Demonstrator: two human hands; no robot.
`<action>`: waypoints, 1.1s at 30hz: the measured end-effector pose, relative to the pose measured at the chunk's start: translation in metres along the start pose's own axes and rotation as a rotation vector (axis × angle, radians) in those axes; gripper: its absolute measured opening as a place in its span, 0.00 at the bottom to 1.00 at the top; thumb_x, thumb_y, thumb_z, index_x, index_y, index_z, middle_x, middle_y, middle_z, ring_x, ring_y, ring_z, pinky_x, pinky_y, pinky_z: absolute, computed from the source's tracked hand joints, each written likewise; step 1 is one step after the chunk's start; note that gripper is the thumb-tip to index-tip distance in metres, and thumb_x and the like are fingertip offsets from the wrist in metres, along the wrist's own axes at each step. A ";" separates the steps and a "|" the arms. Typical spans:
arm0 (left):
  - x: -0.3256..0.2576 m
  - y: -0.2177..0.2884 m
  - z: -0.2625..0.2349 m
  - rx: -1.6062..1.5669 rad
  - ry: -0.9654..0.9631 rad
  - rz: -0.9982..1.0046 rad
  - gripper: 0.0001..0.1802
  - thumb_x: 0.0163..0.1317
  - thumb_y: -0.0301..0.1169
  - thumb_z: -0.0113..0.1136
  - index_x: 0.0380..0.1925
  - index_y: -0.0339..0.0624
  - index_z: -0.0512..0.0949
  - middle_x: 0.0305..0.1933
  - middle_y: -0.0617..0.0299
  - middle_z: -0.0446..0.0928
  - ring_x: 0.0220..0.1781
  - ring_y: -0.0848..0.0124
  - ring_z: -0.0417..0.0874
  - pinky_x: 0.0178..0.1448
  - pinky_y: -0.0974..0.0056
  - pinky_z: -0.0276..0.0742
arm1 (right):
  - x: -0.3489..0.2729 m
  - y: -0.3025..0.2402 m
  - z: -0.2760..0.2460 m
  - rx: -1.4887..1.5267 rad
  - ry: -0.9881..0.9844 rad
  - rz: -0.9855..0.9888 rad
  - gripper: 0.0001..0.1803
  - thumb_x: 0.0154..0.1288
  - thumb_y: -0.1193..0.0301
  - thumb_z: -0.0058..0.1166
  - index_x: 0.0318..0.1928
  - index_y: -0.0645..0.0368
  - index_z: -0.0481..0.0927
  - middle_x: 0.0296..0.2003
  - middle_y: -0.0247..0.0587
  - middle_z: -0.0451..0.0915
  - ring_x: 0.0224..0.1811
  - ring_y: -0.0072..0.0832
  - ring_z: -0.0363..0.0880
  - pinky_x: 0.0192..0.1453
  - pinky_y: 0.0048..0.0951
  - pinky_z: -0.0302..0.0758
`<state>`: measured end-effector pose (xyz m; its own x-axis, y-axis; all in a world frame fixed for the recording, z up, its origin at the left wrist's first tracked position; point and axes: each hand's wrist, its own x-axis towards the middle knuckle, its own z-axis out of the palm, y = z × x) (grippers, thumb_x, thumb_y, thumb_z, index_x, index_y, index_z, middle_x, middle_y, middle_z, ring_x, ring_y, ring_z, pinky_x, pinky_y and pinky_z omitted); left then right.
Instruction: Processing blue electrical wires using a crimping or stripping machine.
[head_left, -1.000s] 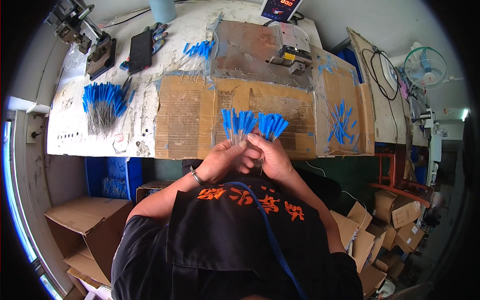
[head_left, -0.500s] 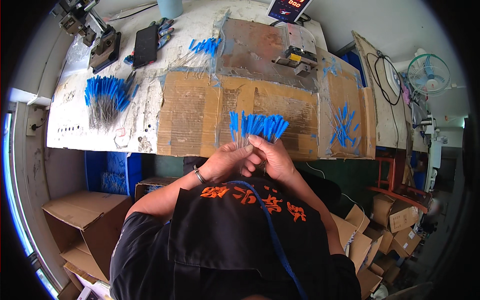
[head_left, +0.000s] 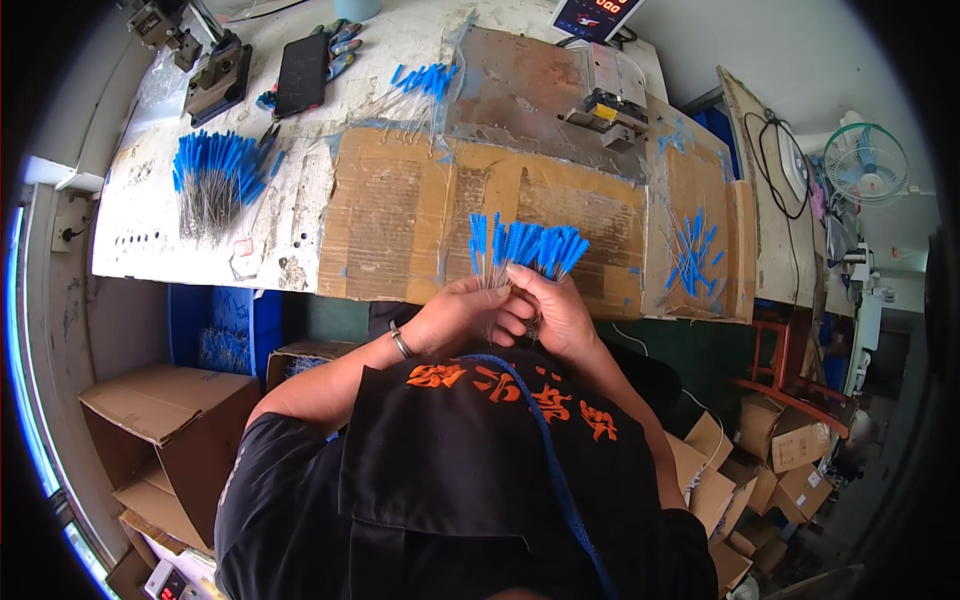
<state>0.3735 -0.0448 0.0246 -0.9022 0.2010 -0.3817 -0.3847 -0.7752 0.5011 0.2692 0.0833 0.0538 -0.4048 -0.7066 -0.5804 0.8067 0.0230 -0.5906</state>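
Observation:
A fanned bundle of thin wire brushes (head_left: 525,243) with blue bristle heads stands upright between my hands, heads up, at the table's front edge. My left hand (head_left: 458,318) is closed around the wire stems on the left side, thumb pointing inward. My right hand (head_left: 562,315) grips the stems from the right, its thumb pressed just under the blue heads. Both sets of fingertips meet in the middle, and the lower wire ends are partly hidden behind them. Beneath the brush heads lies a taped cardboard sheet (head_left: 395,215) on the table.
A dense pile of blue brushes (head_left: 215,175) lies at the left, with smaller groups at the back (head_left: 428,82) and on the right cardboard (head_left: 693,255). A black phone (head_left: 302,75), a metal press (head_left: 217,80), a clamp device (head_left: 608,110) and a lit display (head_left: 597,15) stand farther back.
The whole view has shifted slightly. Both hands keep their grip on the bundle, and the brushes show little change apart from a small shift of the heads.

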 end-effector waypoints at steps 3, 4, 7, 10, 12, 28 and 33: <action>-0.001 0.002 0.000 -0.047 -0.037 -0.007 0.21 0.71 0.39 0.44 0.50 0.32 0.73 0.46 0.54 0.79 0.43 0.68 0.81 0.48 0.62 0.79 | 0.000 0.001 -0.001 -0.020 0.054 -0.032 0.08 0.64 0.68 0.54 0.38 0.60 0.74 0.17 0.30 0.66 0.13 0.22 0.63 0.16 0.31 0.69; -0.001 0.002 0.001 -0.043 -0.018 -0.008 0.21 0.71 0.39 0.44 0.50 0.32 0.73 0.46 0.54 0.79 0.43 0.68 0.81 0.48 0.62 0.79 | -0.001 0.001 0.000 -0.011 0.017 -0.042 0.08 0.64 0.68 0.54 0.38 0.60 0.74 0.17 0.30 0.66 0.13 0.22 0.63 0.16 0.31 0.69; -0.003 0.002 0.001 -0.055 -0.044 -0.011 0.19 0.72 0.40 0.41 0.52 0.37 0.72 0.49 0.56 0.78 0.43 0.69 0.80 0.49 0.61 0.77 | -0.004 -0.001 0.002 0.016 -0.016 -0.023 0.10 0.64 0.67 0.55 0.39 0.60 0.74 0.16 0.29 0.64 0.13 0.21 0.61 0.16 0.30 0.68; -0.002 0.002 0.001 -0.046 -0.036 -0.018 0.21 0.72 0.42 0.42 0.52 0.38 0.72 0.50 0.56 0.78 0.44 0.69 0.80 0.49 0.61 0.77 | -0.006 -0.003 0.003 0.037 -0.019 0.002 0.10 0.64 0.66 0.55 0.39 0.61 0.74 0.16 0.28 0.61 0.13 0.21 0.61 0.16 0.30 0.68; -0.003 0.002 0.000 -0.043 -0.052 -0.021 0.21 0.71 0.44 0.44 0.52 0.38 0.72 0.50 0.57 0.78 0.43 0.70 0.80 0.49 0.62 0.77 | -0.007 -0.004 0.004 0.070 -0.023 0.007 0.11 0.64 0.66 0.55 0.40 0.61 0.74 0.17 0.30 0.65 0.13 0.22 0.62 0.16 0.30 0.68; 0.003 -0.011 -0.007 0.141 0.054 0.064 0.19 0.70 0.42 0.47 0.48 0.37 0.75 0.42 0.56 0.80 0.39 0.71 0.82 0.41 0.66 0.80 | 0.003 0.005 -0.010 -0.118 0.061 -0.117 0.07 0.62 0.68 0.58 0.34 0.55 0.74 0.17 0.22 0.62 0.18 0.13 0.59 0.23 0.20 0.62; 0.001 -0.009 -0.005 0.095 0.054 0.067 0.17 0.70 0.40 0.48 0.46 0.38 0.75 0.42 0.56 0.81 0.39 0.71 0.82 0.41 0.66 0.80 | 0.002 0.006 -0.010 -0.097 0.048 -0.101 0.07 0.61 0.68 0.59 0.34 0.55 0.74 0.18 0.22 0.63 0.19 0.13 0.59 0.24 0.20 0.62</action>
<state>0.3770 -0.0406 0.0161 -0.9157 0.1159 -0.3849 -0.3428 -0.7251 0.5973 0.2685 0.0889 0.0433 -0.5036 -0.6745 -0.5399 0.7162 0.0236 -0.6975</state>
